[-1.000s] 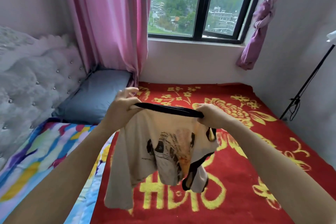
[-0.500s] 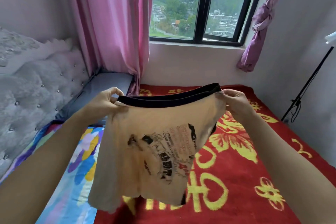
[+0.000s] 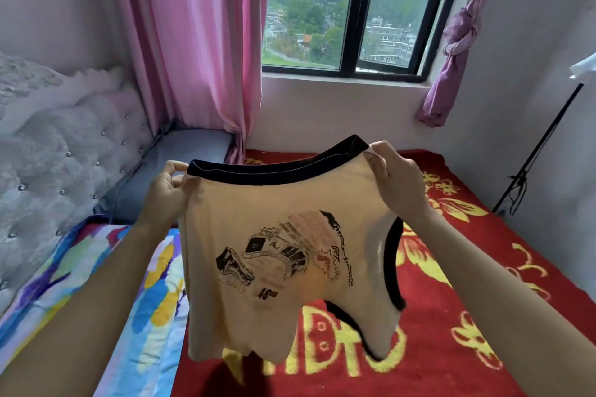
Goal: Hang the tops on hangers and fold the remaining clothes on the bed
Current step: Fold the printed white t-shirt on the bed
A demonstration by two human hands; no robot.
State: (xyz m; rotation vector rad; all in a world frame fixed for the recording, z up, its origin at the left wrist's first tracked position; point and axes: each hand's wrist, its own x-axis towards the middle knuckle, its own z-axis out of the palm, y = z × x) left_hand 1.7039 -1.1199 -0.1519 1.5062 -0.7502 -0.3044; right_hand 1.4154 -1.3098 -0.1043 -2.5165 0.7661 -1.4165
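Top [image 3: 283,235]: cream, black trim, held up in air.
Grip: L hand [image 3: 164,190] + R hand [image 3: 396,184] each pinch one end of the black band, stretched btwn them.
Below: body drapes over bed [image 3: 467,316], contact unclear.
Progress: early. No hanger in view, top not hung, folding all to do.

My left hand [image 3: 164,190] is at the centre left of the frame and my right hand [image 3: 396,180] at the centre right. Both are bare. My left forearm [image 3: 96,293] fills the lower left part of the frame and my right forearm [image 3: 503,287] the lower right part. Both are uncovered along all the length that shows, up to the frame edges, and the skin looks smooth. My nails are too small here to describe. The rest of my body is outside the frame.
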